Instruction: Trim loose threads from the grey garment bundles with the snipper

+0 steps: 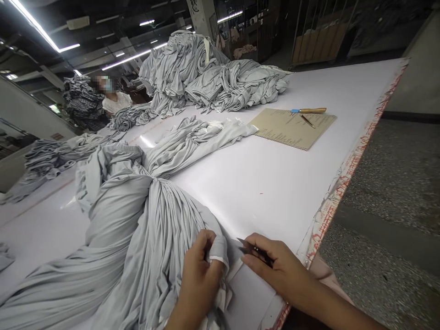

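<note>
A long bundle of light grey fabric (130, 215), gathered tight at its middle, spreads across the table toward me. At its near right end my left hand (202, 270) pinches a folded edge of the fabric, which loops over the fingers. My right hand (271, 261) is closed around dark thread snips (254, 251). Their two pointed blades stand a little apart and point left at the held fabric. Between the blades and the fabric a small gap shows. Part of the snips is hidden inside the right hand.
On the white table (261, 183) lies a brown card (292, 130) with writing, holding a wooden-handled tool (311, 110) and a pen (307, 121). A large heap of grey fabric (192, 73) stands behind. A masked person (115, 98) is at the far left. The table's taped edge (347, 174) runs along the right.
</note>
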`<action>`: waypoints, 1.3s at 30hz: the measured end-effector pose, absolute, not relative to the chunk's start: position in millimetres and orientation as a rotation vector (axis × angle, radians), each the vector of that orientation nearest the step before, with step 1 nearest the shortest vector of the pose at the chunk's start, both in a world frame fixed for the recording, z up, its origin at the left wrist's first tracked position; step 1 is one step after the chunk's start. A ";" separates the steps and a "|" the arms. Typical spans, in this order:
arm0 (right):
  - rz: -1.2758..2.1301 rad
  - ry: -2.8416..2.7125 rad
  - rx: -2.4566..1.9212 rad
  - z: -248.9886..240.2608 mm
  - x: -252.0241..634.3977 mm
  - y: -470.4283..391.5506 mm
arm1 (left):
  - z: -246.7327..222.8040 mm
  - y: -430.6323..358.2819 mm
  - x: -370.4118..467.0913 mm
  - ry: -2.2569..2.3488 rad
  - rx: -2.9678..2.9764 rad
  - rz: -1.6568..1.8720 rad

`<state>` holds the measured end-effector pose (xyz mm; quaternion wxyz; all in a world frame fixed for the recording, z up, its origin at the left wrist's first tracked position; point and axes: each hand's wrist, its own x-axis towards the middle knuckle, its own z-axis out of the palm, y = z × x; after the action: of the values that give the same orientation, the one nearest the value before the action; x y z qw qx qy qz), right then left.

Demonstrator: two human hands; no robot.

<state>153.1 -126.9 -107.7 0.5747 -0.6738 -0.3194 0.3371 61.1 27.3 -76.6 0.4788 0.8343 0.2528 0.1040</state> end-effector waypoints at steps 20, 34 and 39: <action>0.709 -0.859 -1.723 -101.0 135.8 -110.3 | -83.8 28.3 51.0 0.471 1.929 0.282; 0.650 -0.834 -1.649 -114.0 127.4 -101.2 | -78.0 32.2 54.8 0.600 1.896 0.313; 0.610 -0.647 -1.625 -113.1 146.5 -93.0 | -63.1 55.2 51.1 0.570 1.828 -0.058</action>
<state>146.5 -93.0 -113.1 0.6011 -0.7012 -0.2790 0.2631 51.1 55.2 -63.1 0.5752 0.7806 0.2434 -0.0249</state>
